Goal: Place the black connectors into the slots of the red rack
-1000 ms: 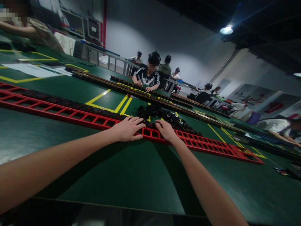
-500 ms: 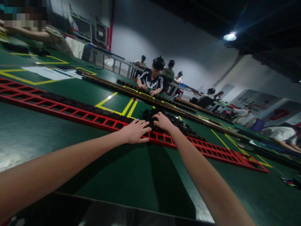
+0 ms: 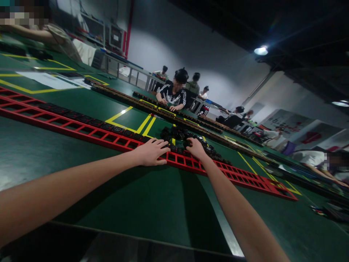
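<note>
A long red ladder-like frame (image 3: 240, 177) runs across the green table (image 3: 152, 203) from far left to right. Black blocks (image 3: 81, 118) fill its left-hand slots. My left hand (image 3: 151, 151) lies flat on the frame with its fingers spread, pressing on the last filled slots. My right hand (image 3: 195, 147) is at the frame's far edge, its fingers curled over a small black piece from the pile of loose black parts (image 3: 188, 136) just behind the frame.
Yellow tape lines (image 3: 136, 128) mark the table. A second long dark strip (image 3: 191, 123) runs along the far side, where a seated person (image 3: 172, 95) works on it. More people sit at the far right and top left. White papers (image 3: 49, 80) lie at the left.
My right hand reached back into the pile of black parts and has come forward again to the frame's far edge. My left hand has stayed on the frame.
</note>
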The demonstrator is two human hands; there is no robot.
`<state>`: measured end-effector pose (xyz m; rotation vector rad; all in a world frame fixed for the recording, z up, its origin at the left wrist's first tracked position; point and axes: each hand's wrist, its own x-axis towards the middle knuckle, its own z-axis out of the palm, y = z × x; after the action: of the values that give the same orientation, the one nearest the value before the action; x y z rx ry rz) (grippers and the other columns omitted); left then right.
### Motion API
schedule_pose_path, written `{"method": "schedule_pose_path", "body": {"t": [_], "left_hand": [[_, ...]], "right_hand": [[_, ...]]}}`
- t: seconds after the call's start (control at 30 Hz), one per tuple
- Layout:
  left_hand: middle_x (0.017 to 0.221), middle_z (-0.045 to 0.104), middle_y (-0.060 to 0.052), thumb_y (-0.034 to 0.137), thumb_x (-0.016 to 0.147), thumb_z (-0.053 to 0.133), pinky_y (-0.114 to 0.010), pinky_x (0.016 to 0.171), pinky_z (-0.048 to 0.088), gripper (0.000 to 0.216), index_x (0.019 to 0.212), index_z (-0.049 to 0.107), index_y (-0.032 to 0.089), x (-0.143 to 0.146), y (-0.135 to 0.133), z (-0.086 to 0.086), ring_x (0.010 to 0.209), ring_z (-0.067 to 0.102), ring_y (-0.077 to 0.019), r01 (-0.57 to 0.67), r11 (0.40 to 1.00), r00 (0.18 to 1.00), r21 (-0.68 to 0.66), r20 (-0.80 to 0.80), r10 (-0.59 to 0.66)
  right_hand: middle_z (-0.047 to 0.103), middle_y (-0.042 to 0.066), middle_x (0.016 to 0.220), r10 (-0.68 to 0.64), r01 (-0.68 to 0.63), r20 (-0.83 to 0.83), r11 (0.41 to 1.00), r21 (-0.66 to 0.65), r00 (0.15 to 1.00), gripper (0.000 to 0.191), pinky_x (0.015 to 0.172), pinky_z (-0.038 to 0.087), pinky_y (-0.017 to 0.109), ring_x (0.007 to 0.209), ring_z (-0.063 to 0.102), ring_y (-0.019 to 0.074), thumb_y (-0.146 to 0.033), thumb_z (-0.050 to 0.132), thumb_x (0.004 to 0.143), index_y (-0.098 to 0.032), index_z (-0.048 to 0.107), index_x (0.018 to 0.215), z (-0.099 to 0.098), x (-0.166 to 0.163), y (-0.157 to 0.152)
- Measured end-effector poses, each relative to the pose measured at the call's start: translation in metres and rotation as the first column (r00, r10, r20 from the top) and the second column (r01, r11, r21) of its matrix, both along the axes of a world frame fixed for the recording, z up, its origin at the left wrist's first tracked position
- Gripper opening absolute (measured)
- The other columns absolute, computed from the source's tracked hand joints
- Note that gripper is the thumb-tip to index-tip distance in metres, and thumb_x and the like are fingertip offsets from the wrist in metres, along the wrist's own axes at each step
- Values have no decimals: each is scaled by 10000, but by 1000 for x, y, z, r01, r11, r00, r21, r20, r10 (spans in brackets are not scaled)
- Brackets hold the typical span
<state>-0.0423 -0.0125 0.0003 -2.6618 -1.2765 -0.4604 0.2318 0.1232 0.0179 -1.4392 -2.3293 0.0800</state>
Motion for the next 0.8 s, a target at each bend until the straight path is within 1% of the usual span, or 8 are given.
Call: {"method": "schedule_pose_path", "body": {"t": [0.07, 0.13, 0.27, 0.37, 0.43, 0.5, 0.6, 0.8], "left_hand": [[1540, 416, -179, 574, 962, 487, -515, 1118, 272, 558, 1393, 525, 222, 0, 0, 0, 1401, 396, -375, -1, 1000, 1000, -9, 0, 1], [1545, 411, -175, 575, 962, 489, -509, 1122, 268, 565, 1404, 520, 225, 0, 0, 1, 1405, 393, -369, -2, 1000, 1000, -18, 0, 2], [1555, 398, -169, 569, 965, 492, -508, 1129, 267, 569, 1419, 512, 227, 1, -2, 4, 1411, 386, -364, -8, 999, 1000, -36, -9, 8], [1560, 395, -158, 564, 964, 501, -512, 1137, 262, 568, 1427, 507, 234, 0, -3, 5, 1418, 377, -360, -12, 999, 1000, -51, -16, 11], [1565, 386, -158, 569, 965, 497, -516, 1138, 266, 575, 1432, 505, 233, -1, -3, 5, 1424, 370, -361, -19, 998, 999, -58, -27, 18], [1573, 372, -162, 577, 967, 487, -514, 1141, 271, 584, 1435, 504, 229, -1, -3, 4, 1429, 362, -358, -25, 998, 999, -56, -40, 23], [1576, 367, -159, 592, 966, 474, -512, 1142, 280, 587, 1425, 516, 228, -2, -2, 3, 1430, 363, -354, -20, 999, 999, -43, -48, 18], [1564, 384, -166, 573, 964, 486, -523, 1127, 312, 570, 1406, 538, 218, -2, -4, 3, 1410, 390, -362, -27, 999, 998, -30, -59, 25]], "right_hand": [[569, 56, 995, 37, -36, -53, 999, 25, 998, 346, 875, 485, 348, 912, 581, 201, -114, 619, 685, -184, 646, 1023, 1, 8, -6], [571, 47, 1002, 75, -63, -179, 995, 73, 981, 347, 872, 496, 361, 914, 585, 203, -128, 607, 655, -194, 621, 995, 1, 17, -17], [607, 29, 941, 80, -70, -478, 997, 39, 874, 399, 789, 529, 373, 819, 615, 203, -208, 621, 682, -208, 517, 1067, -3, 34, -46], [603, 56, 1025, 122, -97, -582, 993, 74, 804, 456, 812, 535, 374, 881, 628, 211, -216, 621, 708, -212, 497, 1146, -7, 41, -62], [579, 76, 1134, 175, -139, -569, 985, 107, 803, 534, 872, 525, 382, 962, 618, 211, -188, 590, 734, -222, 494, 1258, -8, 43, -66], [555, 81, 1212, 217, -187, -493, 976, 109, 842, 572, 932, 505, 389, 1062, 590, 215, -156, 550, 768, -243, 503, 1332, -7, 42, -68], [555, 82, 1223, 248, -219, -386, 969, 117, 888, 491, 989, 478, 403, 1151, 554, 226, -126, 522, 797, -247, 574, 1270, -5, 39, -69], [606, 83, 1155, 177, -164, -366, 984, 66, 914, 423, 930, 515, 423, 1053, 595, 237, -181, 623, 797, -222, 553, 1212, -6, 35, -76]]}}
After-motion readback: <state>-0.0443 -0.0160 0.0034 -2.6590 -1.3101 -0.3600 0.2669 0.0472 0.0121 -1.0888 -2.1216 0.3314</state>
